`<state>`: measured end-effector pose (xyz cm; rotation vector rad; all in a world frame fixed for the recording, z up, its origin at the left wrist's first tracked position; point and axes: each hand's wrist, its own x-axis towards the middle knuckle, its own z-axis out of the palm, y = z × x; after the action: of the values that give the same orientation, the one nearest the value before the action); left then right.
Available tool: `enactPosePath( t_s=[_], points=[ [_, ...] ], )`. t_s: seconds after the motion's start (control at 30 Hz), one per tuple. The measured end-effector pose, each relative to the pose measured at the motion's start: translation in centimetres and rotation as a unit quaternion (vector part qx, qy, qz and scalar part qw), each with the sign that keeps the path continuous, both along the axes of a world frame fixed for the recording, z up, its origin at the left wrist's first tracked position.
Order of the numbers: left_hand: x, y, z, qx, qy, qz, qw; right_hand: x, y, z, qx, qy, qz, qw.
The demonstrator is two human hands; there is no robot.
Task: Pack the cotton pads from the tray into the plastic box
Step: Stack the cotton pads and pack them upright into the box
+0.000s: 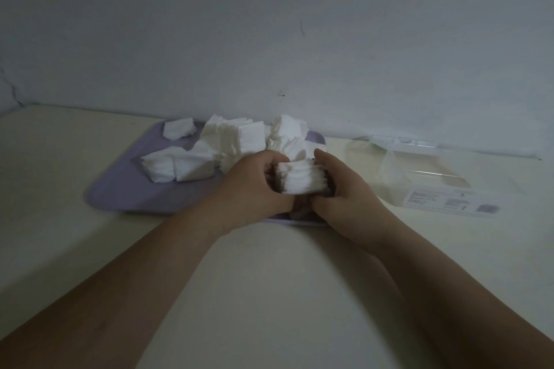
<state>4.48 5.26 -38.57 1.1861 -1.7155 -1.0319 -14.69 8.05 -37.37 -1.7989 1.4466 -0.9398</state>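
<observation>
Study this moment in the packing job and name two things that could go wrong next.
1. The stack of pads is only squeezed between the left hand and right hand. Carried across to the plastic box, its middle could buckle and pads could spill onto the table.
2. The leaning piles on the tray stand just behind the hands, so a knock could topple them.
</observation>
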Motion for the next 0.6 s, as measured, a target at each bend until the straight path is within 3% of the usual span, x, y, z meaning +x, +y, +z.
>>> enactPosePath(
  t_s=[0.27, 0.43, 0.6],
  points=[
    [-1.2, 0.4, -0.3, -0.056, -0.039, -0.024, 0.997, 0.7, 0.1, -0.2, 0.028, -0.042, 0.049, 0.998],
    [-0.9, 0.4, -0.3, -0.05, -0.045, -0.026, 0.997, 1.0, 0.2, 0.3, -0.004, -0.158, -0.019, 0.987],
    [-1.5, 1.2, 0.5, -0.035, 0.015, 0.011, 0.999, 1.0, 0.0, -0.2, 0.0, -0.148, -0.039, 0.988]
  ],
)
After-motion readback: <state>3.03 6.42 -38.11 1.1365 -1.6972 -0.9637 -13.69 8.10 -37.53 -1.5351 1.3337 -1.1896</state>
